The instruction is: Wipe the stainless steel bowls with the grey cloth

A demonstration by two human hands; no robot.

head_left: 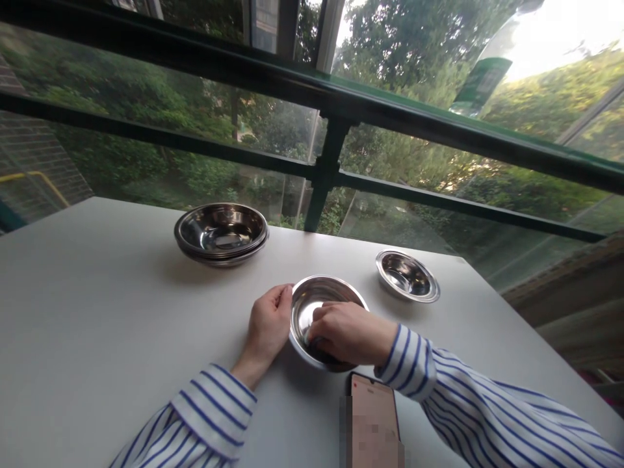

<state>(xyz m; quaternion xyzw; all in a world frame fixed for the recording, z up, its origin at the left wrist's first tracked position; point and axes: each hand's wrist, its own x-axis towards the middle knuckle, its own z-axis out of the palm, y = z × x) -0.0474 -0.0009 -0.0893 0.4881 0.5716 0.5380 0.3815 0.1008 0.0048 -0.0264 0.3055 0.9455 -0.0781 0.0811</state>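
Note:
A shiny steel bowl [327,286] sits on the white table in front of me. My left hand [271,318] grips its left rim, with the thumb at the edge and the fingers curled. Inside the bowl, my right hand [344,330] reaches down with bent, closed fingers against the inner wall. A small pale bit shows at those fingertips, too hidden to name. Part of the bowl's inside and right rim is covered by my right hand.
Several nested steel bowls [221,255] stand at the back left of the white table [97,312]. A smaller steel bowl [412,296] rests at the right. A phone [373,406] lies near me. Beyond are a green railing [331,97] and a plastic bottle [482,81].

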